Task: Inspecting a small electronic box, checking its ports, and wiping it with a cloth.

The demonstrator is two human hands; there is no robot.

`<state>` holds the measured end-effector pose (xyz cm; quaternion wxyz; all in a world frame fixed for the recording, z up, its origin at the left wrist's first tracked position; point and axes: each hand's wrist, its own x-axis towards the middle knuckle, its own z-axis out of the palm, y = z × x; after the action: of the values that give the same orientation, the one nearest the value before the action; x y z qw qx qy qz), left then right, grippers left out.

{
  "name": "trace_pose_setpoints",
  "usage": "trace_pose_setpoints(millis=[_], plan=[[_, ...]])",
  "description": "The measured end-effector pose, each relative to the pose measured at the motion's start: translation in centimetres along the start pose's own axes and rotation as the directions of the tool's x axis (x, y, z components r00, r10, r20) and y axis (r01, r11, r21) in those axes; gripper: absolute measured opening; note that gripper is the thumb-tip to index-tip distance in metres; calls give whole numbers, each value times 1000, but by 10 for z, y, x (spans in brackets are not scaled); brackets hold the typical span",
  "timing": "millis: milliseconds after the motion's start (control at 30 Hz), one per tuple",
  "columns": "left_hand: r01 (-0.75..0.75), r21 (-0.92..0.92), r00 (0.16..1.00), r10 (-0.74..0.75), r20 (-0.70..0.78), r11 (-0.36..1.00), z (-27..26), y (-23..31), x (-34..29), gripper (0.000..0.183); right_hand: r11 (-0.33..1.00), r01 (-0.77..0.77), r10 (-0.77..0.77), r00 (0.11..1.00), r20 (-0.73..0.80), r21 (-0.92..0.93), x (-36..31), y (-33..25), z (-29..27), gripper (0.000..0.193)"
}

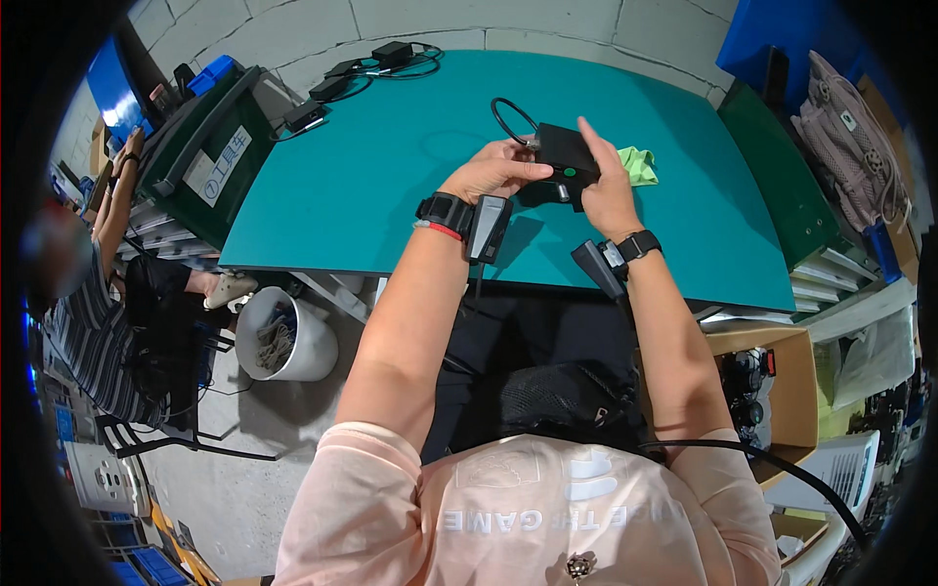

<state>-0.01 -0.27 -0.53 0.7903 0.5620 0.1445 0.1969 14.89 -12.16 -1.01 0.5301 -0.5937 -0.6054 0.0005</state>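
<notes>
Minding the nearest things first, one should let the grey-and-black left wrist module and the similar right wrist module stand away from the work, so that their leads do not catch on the front edge of the teal bench.

Farther, over the bench, the left grip is clamped on the left side of a black box-shaped unit, with the thumb pressed at its lower corner and the fingers near a metal connector. The right grip is closed on the opposite side, one finger stretched up along the edge. So the unit is between both hands, its green round sticker uncovered. Below it a silver cylindrical part shows; to which piece this belongs, I cannot tell.

In my judgement, the right hand should carry the firmness, while the left fingers stay light and do not bend the connector. The black cable loop beyond should hang free, without twist. The light-green cloth, just beside the right hand, should not be dragged. The black power adapters at the far left corner, near the block wall, need no touching.
</notes>
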Motion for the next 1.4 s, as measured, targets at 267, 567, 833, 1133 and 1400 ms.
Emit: trace_pose_setpoints(millis=[267, 567, 833, 1133, 1400], plan=[[-123, -154, 985, 140, 98, 980, 3, 1, -4, 45, 731, -331, 374, 926, 56, 597, 3, 8, -11, 59], [57, 92, 985, -70, 157, 994, 2, -1, 1, 49, 573, -581, 497, 807, 318, 578, 5, -4, -20, 39], [-31, -16, 989, 28, -147, 999, 17, -3, 0, 51, 453, -539, 444, 827, 345, 710, -3, -11, -42, 30], [-75, -27, 974, 68, -215, 997, -15, -9, 15, 74, 548, -202, 449, 890, -82, 812, -126, 11, -271, 36], [-76, 24, 961, 79, -265, 997, -29, -9, 22, 67, 550, -720, 808, 330, -488, 424, -375, 87, -421, 37]])
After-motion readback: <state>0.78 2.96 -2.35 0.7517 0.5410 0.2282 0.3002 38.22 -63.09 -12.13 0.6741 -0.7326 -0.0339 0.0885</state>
